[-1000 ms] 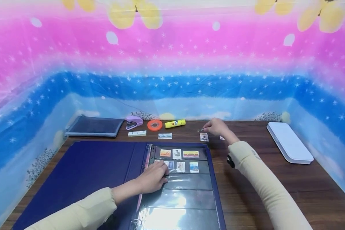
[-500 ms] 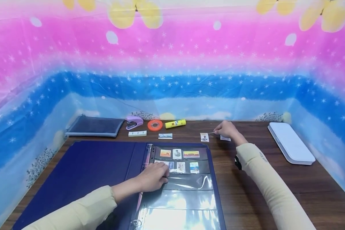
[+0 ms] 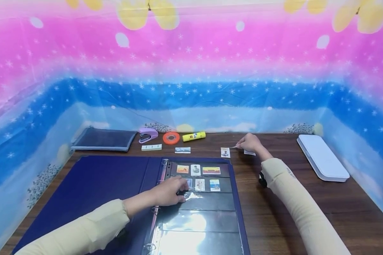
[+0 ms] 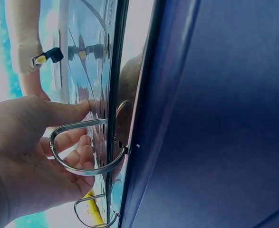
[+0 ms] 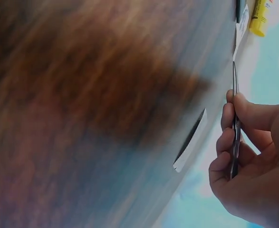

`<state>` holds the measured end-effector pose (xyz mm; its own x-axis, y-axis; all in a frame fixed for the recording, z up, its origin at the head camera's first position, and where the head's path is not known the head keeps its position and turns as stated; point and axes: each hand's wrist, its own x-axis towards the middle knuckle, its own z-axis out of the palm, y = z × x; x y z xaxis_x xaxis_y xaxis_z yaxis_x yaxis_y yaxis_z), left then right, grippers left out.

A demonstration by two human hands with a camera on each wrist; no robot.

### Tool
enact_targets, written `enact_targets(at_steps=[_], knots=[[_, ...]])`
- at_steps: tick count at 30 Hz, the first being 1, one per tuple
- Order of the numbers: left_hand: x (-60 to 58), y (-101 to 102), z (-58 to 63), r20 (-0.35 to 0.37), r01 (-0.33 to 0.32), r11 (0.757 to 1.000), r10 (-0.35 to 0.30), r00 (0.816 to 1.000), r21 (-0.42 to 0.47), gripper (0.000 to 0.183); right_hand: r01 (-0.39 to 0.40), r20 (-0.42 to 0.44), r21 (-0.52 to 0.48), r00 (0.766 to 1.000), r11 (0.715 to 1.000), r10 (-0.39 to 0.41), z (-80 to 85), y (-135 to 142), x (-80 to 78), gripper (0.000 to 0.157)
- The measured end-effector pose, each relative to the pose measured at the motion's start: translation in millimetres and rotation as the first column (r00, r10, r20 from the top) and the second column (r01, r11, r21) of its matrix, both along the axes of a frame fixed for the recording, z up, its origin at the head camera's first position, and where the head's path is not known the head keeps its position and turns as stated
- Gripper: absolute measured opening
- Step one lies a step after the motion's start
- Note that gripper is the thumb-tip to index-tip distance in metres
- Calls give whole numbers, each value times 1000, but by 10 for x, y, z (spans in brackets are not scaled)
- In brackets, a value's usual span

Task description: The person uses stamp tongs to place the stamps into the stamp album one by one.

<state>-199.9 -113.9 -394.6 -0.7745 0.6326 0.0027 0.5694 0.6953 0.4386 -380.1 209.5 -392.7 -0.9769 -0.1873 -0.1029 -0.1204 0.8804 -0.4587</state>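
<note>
My right hand (image 3: pixel 250 143) pinches a pair of tweezers (image 5: pixel 235 123) between thumb and fingers. The tweezer tips are right at the edge of a small stamp (image 3: pixel 225 152) on the table. Partly behind that hand lies another stamp (image 3: pixel 250 153), seen edge-on as a pale strip in the right wrist view. My left hand (image 3: pixel 168 191) is over the clear-pocketed album page (image 3: pixel 207 202), fingers loosely bent, with the thumb tip at the page surface. Stamps fill the upper two rows of pockets, among them a red and yellow one (image 3: pixel 211 170); the left hand partly hides the second row.
The open blue binder (image 3: pixel 108 191) has metal rings (image 4: pixel 87 124) along its spine. Behind it lie another stamp (image 3: pixel 182 150), a paper strip (image 3: pixel 151 147), a purple stapler (image 3: pixel 148 135), orange tape (image 3: pixel 171 138), a glue stick (image 3: pixel 194 136) and a mesh pouch (image 3: pixel 104 139). A white case (image 3: pixel 323 157) lies right.
My right hand has moved right, and the tweezers now point left at the stamp's edge. The left hand's fingers have shifted slightly on the page.
</note>
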Motion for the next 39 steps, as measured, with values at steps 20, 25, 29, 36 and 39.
enact_targets(at_steps=[20, 25, 29, 36, 39], knots=[[-79, -78, 172, 29, 25, 993, -22, 999, -112, 9, -48, 64, -245, 996, 968, 66, 342, -559, 572, 24], [-147, -147, 184, 73, 84, 994, -79, 994, -70, 16, 1, 176, -297, 983, 955, 53, 178, -898, 869, 18], [-203, -186, 142, 98, 105, 994, -102, 990, -23, 18, 10, 213, -296, 976, 955, 55, 37, -1099, 1079, 14], [-240, -195, 114, 116, 107, 994, -107, 987, 10, 19, -17, 184, -248, 981, 969, 64, -96, -1285, 1315, 9], [-239, -191, 115, 126, 104, 994, -106, 986, 27, 17, -12, 165, -236, 985, 972, 53, -106, -1332, 1383, 9]])
